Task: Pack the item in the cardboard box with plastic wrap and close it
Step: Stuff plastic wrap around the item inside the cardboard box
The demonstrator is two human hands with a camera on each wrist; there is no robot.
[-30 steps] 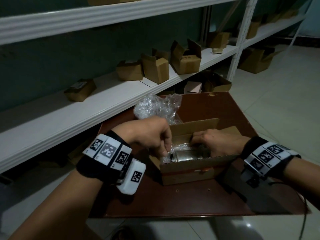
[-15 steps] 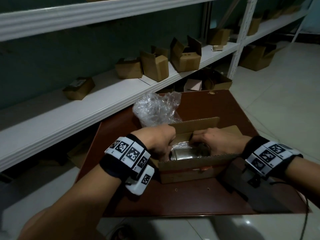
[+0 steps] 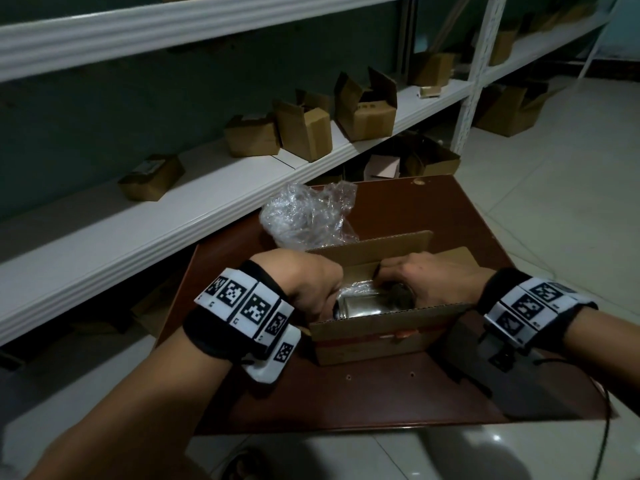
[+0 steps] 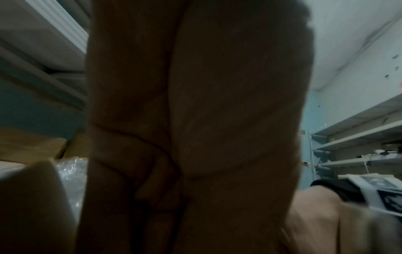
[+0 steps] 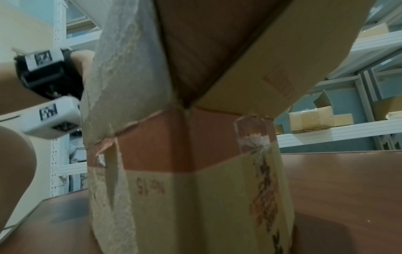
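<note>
An open cardboard box (image 3: pixel 374 336) stands on the brown table (image 3: pixel 381 393), flaps up. Inside it a glass jar (image 3: pixel 367 304) lies on its side on clear plastic wrap. My left hand (image 3: pixel 311 289) reaches into the box's left end with fingers curled at the jar's mouth end. My right hand (image 3: pixel 426 278) reaches in from the right and grips the jar's dark lid end. A crumpled bundle of plastic wrap (image 3: pixel 306 216) lies on the table behind the box. In the right wrist view the box's outer corner (image 5: pixel 191 171) fills the frame. The left wrist view shows only my dark palm (image 4: pixel 195 120).
White shelves (image 3: pixel 138 216) run along the left with several small cardboard boxes (image 3: pixel 304 129) on them. More boxes stand on the tiled floor (image 3: pixel 554 202) at the far right. The table's near edge lies just in front of the box.
My left hand has gone deeper into the box's left end, its wrist moving right. The right hand has stayed on the jar. The camera has shifted slightly.
</note>
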